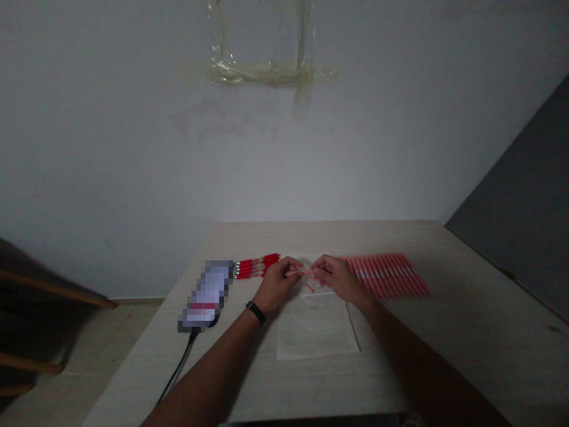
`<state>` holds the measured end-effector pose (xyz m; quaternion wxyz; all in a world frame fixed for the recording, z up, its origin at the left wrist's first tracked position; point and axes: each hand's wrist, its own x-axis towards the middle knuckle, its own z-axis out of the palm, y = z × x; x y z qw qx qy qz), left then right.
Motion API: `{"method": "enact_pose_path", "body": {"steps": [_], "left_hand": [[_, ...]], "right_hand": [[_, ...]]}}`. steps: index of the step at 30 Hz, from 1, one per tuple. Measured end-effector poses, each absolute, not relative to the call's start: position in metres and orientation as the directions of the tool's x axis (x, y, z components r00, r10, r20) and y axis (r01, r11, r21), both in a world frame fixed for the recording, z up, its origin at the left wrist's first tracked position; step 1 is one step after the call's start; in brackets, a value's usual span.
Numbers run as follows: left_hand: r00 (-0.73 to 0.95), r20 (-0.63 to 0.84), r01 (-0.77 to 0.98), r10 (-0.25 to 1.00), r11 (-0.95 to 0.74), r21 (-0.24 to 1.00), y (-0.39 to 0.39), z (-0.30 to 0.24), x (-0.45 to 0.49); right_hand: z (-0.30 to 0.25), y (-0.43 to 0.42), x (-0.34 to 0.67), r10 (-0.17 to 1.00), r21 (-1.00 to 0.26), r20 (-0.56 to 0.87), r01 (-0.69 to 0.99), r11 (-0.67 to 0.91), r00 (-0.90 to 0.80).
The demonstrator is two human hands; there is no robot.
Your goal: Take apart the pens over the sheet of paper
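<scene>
My left hand [278,286] and my right hand [338,279] meet above the middle of a pale wooden table [311,237]. Both pinch a thin pink tube [299,273], probably a pen barrel, whose ends my fingers partly hide. A short pink piece [310,287] lies just below it. Left of my left hand lies a bundle of red pens [255,267] with metal tips. Right of my right hand spreads a row of many pink tubes [386,276]. A sheet of paper [315,329] lies under my hands, with a clear plastic sleeve [317,284] at its far end.
A phone [207,295] with a pixelated screen lies at the table's left, its black cable [180,367] running over the near edge. A wooden chair frame [53,290] stands left of the table. A wall with taped plastic [267,74] rises behind, and a dark panel [520,196] stands right.
</scene>
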<state>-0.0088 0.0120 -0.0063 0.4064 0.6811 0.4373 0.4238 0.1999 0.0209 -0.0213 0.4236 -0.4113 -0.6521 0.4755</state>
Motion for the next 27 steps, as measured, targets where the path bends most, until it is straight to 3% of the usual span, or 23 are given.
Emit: {"method": "enact_pose_path", "body": {"steps": [4, 12, 27], "left_hand": [[0.183, 0.236, 0.215, 0.954, -0.274, 0.938, 0.0123, -0.0058, -0.0091], [0.226, 0.282, 0.131, 0.933, -0.316, 0.940, 0.0145, -0.0059, -0.0079], [0.180, 0.260, 0.102, 0.949, -0.281, 0.954, 0.0125, -0.0036, -0.0087]], "right_hand": [[-0.0193, 0.0187, 0.1989, 0.927, -0.988, 0.109, 0.061, 0.139, -0.359], [-0.0246, 0.0172, 0.1981, 0.886, -0.998, 0.007, 0.050, 0.034, -0.464], [-0.0235, 0.0170, 0.1971, 0.918, -0.994, -0.002, 0.101, 0.041, -0.396]]}}
